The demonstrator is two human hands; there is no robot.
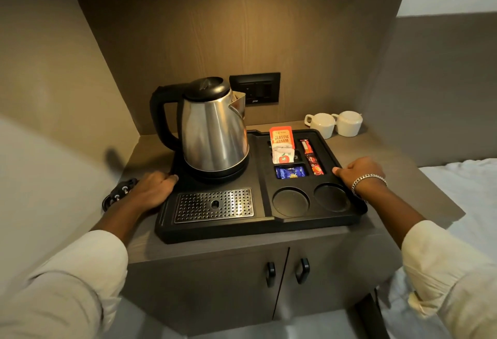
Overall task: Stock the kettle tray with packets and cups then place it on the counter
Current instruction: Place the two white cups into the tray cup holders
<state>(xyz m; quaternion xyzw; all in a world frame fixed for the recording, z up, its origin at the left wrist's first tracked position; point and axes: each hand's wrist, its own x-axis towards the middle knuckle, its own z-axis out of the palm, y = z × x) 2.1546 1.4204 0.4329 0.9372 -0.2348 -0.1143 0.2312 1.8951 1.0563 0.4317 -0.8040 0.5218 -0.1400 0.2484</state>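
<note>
A black kettle tray [266, 227] rests on the grey counter [242, 248]. A steel kettle [215, 128] with a black lid and handle stands on the tray's left half, behind a perforated metal drip grate [213, 205]. Packets fill the right compartments: an orange Classic Assam tea packet [281, 137], white sachets [283, 155], a blue packet [290, 172] and red sticks [312, 157]. Two round cup wells [290, 201] hold nothing. Two white cups [333, 123] stand upside down on the counter behind the tray. My left hand [153, 186] grips the tray's left edge; my right hand [359, 170] grips its right edge.
A black wall socket [255, 88] sits behind the kettle. A black plug and cord [118, 194] lie on the counter by my left wrist. Two cabinet doors with black handles [286, 271] are below. A white bed [462, 190] is at the right.
</note>
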